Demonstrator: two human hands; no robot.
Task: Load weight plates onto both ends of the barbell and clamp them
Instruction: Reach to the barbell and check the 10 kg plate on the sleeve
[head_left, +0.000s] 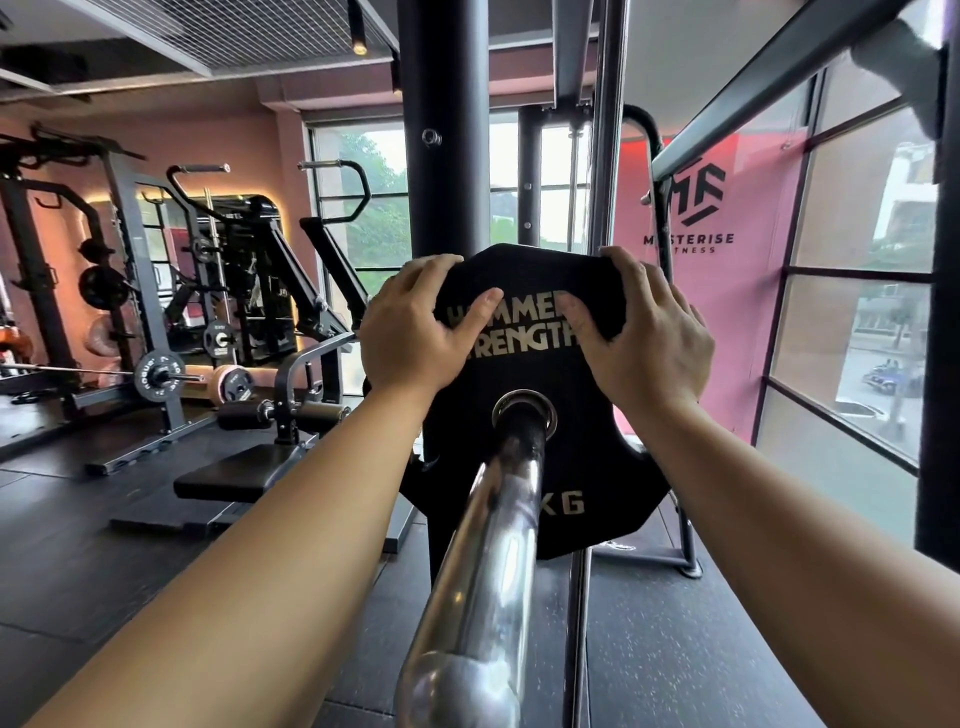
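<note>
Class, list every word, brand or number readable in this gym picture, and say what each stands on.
"H…MMER …RENGTH": weight plate, left hand and right hand covering letters.
"KG": same plate; number hidden by barbell.
"M…STERISE …TNESS": pink banner, pole crossing it.
Distant plates: print too blurred.

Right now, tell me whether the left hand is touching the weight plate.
Touching. The head view shows the left hand gripping the weight plate by its upper edge, thumb laid on its printed face and fingers curled over the rim.
</note>
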